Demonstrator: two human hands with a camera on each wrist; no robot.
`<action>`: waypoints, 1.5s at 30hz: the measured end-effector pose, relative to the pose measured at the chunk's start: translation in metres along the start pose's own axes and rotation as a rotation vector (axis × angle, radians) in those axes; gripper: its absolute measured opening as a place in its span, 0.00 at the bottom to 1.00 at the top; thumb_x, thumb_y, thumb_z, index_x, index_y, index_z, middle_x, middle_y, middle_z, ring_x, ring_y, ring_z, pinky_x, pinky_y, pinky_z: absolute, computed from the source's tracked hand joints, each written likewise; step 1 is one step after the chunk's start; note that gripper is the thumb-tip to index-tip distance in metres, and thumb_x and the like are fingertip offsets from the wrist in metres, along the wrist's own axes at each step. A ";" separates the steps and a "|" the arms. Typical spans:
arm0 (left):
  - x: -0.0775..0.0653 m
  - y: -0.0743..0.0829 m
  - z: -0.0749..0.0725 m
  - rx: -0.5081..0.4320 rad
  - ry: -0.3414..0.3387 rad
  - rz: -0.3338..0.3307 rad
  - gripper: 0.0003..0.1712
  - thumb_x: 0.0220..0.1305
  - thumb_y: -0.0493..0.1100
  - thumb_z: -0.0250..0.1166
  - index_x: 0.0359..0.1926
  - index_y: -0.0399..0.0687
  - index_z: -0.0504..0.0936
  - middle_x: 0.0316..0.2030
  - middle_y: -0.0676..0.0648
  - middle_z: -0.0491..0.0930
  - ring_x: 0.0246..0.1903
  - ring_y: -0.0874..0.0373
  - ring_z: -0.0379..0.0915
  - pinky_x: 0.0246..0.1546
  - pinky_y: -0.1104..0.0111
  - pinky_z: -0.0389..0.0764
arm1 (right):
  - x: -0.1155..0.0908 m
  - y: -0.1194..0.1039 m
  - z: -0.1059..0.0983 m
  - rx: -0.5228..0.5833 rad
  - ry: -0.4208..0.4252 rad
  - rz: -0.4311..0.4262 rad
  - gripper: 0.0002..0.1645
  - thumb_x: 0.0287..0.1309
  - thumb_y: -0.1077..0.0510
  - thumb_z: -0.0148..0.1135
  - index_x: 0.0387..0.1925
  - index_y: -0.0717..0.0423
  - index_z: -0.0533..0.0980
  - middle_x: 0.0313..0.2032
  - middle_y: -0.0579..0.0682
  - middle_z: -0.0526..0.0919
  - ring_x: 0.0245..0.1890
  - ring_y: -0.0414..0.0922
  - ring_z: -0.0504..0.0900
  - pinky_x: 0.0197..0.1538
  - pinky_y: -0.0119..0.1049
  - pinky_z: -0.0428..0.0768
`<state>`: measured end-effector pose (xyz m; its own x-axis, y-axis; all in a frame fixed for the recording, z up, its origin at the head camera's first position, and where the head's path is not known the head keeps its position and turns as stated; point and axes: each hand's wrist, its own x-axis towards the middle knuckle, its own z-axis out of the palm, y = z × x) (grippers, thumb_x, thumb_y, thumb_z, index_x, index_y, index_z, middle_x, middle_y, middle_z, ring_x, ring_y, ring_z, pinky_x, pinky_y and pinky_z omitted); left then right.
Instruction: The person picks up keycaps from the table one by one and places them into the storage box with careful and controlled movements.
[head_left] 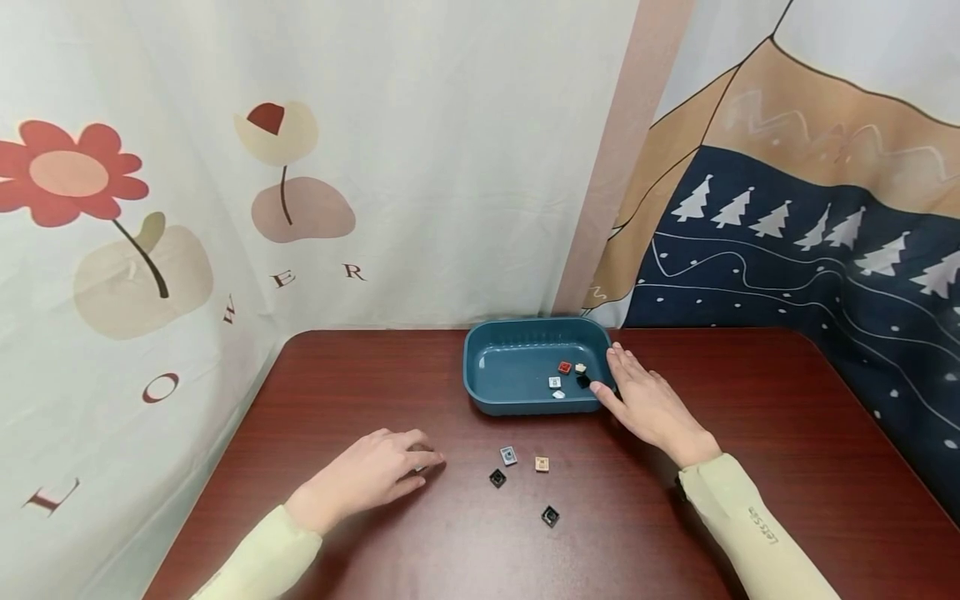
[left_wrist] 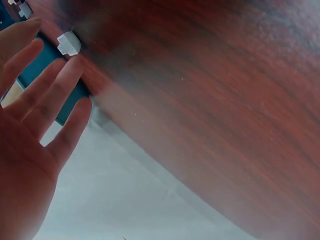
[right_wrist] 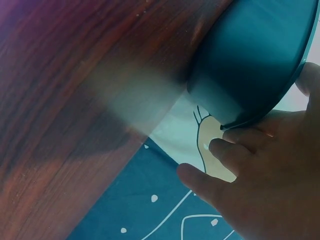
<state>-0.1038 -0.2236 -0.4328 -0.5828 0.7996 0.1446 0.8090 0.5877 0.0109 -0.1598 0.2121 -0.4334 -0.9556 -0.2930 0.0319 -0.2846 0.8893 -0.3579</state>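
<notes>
Head view: the right hand [head_left: 652, 408] held the right end of the blue tray [head_left: 525, 408], its thumb over the rim and its fingers along the outside. The left hand [head_left: 371, 471] hung loosely bent over the table [head_left: 360, 375], narrowly parted at the tips and holding nothing. Nearest it lay a black piece [head_left: 498, 477] and a grey piece [head_left: 508, 456], with a tan piece [head_left: 542, 464] and another black piece [head_left: 551, 516] farther right. Such small, low things probably called for a fingertip pinch at opposite edges, while the right hand kept the tray from sliding. A red piece [head_left: 564, 367], white and dark ones lay inside the tray, whose raised front wall stood between them and the loose pieces; a low sweep would likely have caught on it. Printed cloth [head_left: 450, 167] hung behind.

Left wrist view: the fingers were fanned and empty, the grey piece lying beyond their tips, the tray behind partly hidden by them.

Right wrist view: thumb and forefinger met the rim, the other fingers spread outside; a light hold seemed enough. The tray's contents were out of sight.
</notes>
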 end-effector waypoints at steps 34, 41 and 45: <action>0.011 0.008 -0.007 -0.049 0.102 0.034 0.11 0.63 0.34 0.73 0.45 0.52 0.89 0.38 0.57 0.78 0.35 0.65 0.78 0.38 0.73 0.81 | 0.001 0.001 0.002 0.009 -0.010 0.014 0.53 0.76 0.29 0.43 0.80 0.68 0.52 0.79 0.65 0.51 0.78 0.65 0.53 0.72 0.70 0.55; 0.026 0.013 -0.019 -0.043 0.181 0.067 0.12 0.65 0.33 0.70 0.47 0.51 0.87 0.42 0.56 0.79 0.40 0.63 0.79 0.45 0.71 0.81 | 0.000 0.002 0.002 0.016 -0.013 0.021 0.52 0.76 0.30 0.44 0.80 0.67 0.51 0.80 0.64 0.51 0.78 0.65 0.52 0.72 0.70 0.55; 0.036 0.014 -0.023 -0.045 0.229 0.093 0.14 0.64 0.33 0.71 0.50 0.48 0.87 0.45 0.54 0.81 0.44 0.61 0.80 0.49 0.70 0.81 | 0.001 0.002 0.002 0.014 -0.015 0.023 0.52 0.76 0.30 0.44 0.80 0.67 0.51 0.80 0.64 0.51 0.78 0.65 0.52 0.72 0.70 0.55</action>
<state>-0.1112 -0.1895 -0.4049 -0.4771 0.7985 0.3671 0.8642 0.5023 0.0307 -0.1606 0.2126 -0.4358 -0.9605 -0.2782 0.0099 -0.2618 0.8907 -0.3717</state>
